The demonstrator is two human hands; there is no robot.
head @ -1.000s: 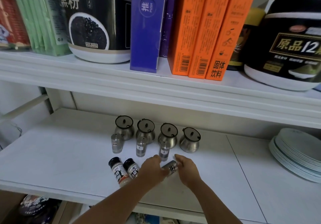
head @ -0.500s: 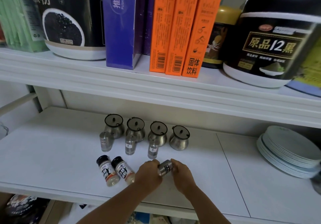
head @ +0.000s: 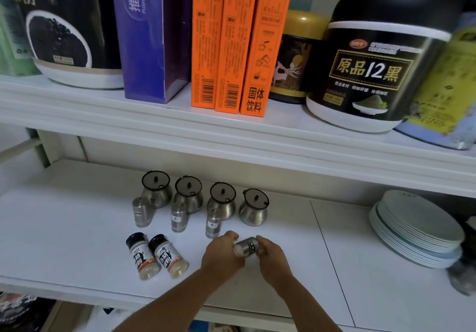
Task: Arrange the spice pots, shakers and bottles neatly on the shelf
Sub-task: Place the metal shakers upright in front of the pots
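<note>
We've got the little steel shaker [head: 246, 246] held sideways between both hands. Our left hand [head: 221, 257] is curled round its pale end and our right hand [head: 273, 259] grips the other end. It's shiny metal with a dark label, just in front of the rightmost steel pot [head: 253, 210]; can't tell if it touches the shelf [head: 64, 228].

Left of that pot stand three more pots [head: 189, 195], all black-lidded, with three upright shakers [head: 178, 217] just in front of them. Further front-left of the pot, two black-capped bottles [head: 141, 255] of pale powder sit side by side.

The shelf is plain white, with a stack of plates [head: 417, 228] well right of the pot and orange boxes [head: 231, 40] on the shelf above it.
</note>
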